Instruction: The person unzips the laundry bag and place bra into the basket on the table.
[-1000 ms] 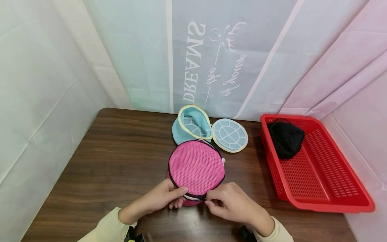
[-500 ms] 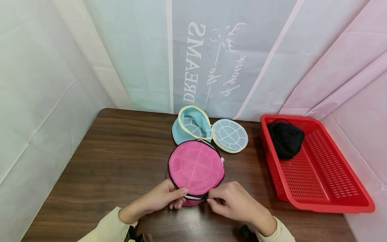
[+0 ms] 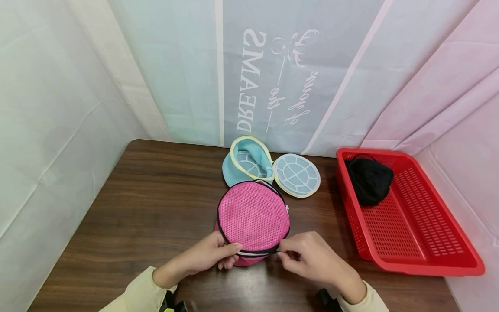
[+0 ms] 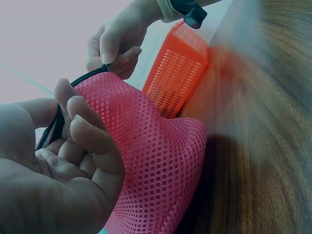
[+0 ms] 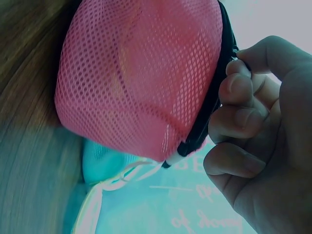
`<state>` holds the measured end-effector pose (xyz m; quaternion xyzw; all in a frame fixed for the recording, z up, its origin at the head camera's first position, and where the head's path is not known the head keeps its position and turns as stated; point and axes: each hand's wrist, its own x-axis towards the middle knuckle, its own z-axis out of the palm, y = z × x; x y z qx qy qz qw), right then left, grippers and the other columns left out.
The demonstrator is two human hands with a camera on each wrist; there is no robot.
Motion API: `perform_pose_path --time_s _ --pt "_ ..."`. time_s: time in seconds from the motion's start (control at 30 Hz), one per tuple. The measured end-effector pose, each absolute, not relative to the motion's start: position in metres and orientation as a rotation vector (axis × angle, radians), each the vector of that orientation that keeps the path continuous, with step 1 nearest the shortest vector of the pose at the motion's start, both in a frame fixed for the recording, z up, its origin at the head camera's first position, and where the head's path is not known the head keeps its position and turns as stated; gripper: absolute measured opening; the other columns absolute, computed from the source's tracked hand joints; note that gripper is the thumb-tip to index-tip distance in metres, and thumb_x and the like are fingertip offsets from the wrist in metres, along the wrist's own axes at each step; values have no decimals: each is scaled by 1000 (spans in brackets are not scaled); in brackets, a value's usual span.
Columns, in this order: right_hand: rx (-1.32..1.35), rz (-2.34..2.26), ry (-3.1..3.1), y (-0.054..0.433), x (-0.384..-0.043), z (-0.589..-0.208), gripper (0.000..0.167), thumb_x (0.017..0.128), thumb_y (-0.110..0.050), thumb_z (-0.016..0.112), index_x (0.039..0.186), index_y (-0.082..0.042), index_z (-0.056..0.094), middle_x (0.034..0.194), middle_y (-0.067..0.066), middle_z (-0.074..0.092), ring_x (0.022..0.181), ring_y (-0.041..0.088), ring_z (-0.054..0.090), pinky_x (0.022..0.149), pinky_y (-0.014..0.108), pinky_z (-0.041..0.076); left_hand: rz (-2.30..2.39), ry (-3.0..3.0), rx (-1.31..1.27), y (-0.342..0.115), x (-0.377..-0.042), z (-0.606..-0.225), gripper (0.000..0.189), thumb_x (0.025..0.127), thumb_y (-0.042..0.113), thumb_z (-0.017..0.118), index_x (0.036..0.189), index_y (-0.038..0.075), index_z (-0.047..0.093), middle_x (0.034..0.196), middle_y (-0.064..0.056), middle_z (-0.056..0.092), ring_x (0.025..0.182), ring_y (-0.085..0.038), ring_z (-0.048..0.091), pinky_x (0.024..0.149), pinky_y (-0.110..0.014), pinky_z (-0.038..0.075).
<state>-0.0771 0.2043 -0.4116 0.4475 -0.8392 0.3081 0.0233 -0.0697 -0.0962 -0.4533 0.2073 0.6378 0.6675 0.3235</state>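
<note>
A round pink mesh laundry bag (image 3: 253, 214) with a black-edged zipper stands on the brown table. My left hand (image 3: 212, 253) pinches its front rim between thumb and fingers. My right hand (image 3: 312, 260) pinches the small zipper pull at the rim's front right. In the left wrist view the black zipper edge (image 4: 90, 74) runs from the left fingers up to the right fingertips. The right wrist view shows the mesh side (image 5: 141, 83) bulging a little, and the right hand (image 5: 258, 117) with its other fingers curled. A white tag (image 3: 287, 208) sticks out at the bag's right.
Right behind the pink bag is a light blue mesh bag (image 3: 230, 173), its round lid (image 3: 297, 175) folded open to the right. A red plastic basket (image 3: 413, 225) stands at the right, with a black cloth item (image 3: 368, 180) in it. Fabric curtains (image 3: 187, 78) enclose the table's back and sides.
My right hand has moved to the right along the front rim, drawing the zipper pull with it. My left hand has stayed at the rim.
</note>
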Motion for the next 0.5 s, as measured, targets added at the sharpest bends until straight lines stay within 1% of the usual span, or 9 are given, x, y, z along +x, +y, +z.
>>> perform_pose_path --time_s 0.17,0.33,0.5 --pt "1344 944 -2619 210 -78 -412 35 80 -4 71 71 -31 51 62 -20 39 61 -13 30 54 5 27 1742 1680 534 -97 -69 -452 50 108 21 52 78 -19 57 62 7 57 56 -2 49 53 -17 43" --pt "1286 892 -2649 215 -80 -412 36 78 -7 73 68 -31 48 61 -21 36 60 -13 30 52 7 26 1739 1673 517 -98 -69 -450 49 107 19 52 77 -20 54 61 7 54 54 -2 46 53 -17 43" --pt "1239 896 -2660 219 -83 -413 37 76 -5 71 66 -30 45 61 -22 33 59 -13 29 51 7 23 1735 1667 486 -99 -69 -449 47 107 17 52 78 -20 51 61 6 52 54 -2 45 53 -17 42"
